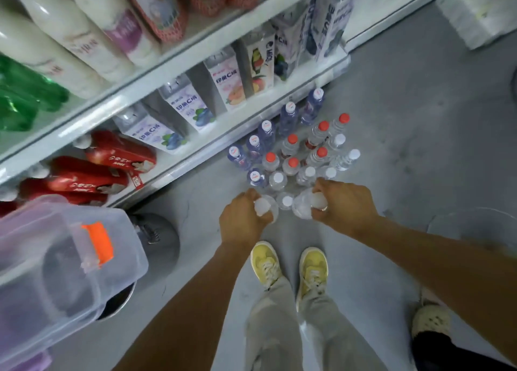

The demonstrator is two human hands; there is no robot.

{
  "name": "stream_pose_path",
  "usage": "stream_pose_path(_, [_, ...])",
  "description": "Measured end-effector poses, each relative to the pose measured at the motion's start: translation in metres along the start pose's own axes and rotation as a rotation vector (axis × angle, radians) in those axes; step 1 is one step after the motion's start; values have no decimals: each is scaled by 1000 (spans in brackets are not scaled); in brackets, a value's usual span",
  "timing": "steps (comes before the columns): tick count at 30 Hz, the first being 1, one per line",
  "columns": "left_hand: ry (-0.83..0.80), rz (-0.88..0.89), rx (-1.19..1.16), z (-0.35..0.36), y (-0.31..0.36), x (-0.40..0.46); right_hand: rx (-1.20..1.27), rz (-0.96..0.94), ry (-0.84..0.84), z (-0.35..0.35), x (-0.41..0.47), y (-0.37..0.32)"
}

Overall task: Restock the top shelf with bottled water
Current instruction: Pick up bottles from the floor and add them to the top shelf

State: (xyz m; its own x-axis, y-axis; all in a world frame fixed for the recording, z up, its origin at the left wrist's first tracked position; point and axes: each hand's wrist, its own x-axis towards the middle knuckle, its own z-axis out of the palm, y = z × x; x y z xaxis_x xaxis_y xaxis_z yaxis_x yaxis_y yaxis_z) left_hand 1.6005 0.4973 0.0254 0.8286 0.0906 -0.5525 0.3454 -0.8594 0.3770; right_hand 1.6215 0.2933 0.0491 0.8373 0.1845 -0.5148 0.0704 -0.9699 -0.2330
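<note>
Several water bottles point(291, 158) stand in a cluster on the grey floor beside the shelf base, with red, white and printed blue caps. My left hand point(242, 222) grips the neck of a white-capped clear bottle point(272, 207) at the near edge of the cluster. My right hand point(344, 204) grips another white-capped clear bottle point(303, 205), which is tilted. One white-capped bottle point(286, 201) stands between the two hands. The top shelf is out of view.
Shelves point(173, 71) at the left carry drink cartons, red packs, white jugs and green bottles. A clear plastic container point(64, 261) with an orange latch juts out at lower left above a round stool. My yellow shoes point(291, 267) stand below the bottles. Another person's shoe point(432, 319) is at lower right.
</note>
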Motion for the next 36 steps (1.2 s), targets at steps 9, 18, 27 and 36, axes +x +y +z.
stream_pose_path(9, [177, 178, -403, -159, 54, -109, 324, -125, 168, -180, -89, -50])
stream_pose_path(18, [402, 378, -476, -320, 112, -198, 430, -463, 348, -357, -166, -96])
stream_pose_path(27, [645, 499, -714, -445, 166, -288, 574, -721, 525, -492, -229, -147])
stream_pose_path(36, [860, 512, -885, -511, 182, -335, 1082, -814, 507, -554, -259, -192])
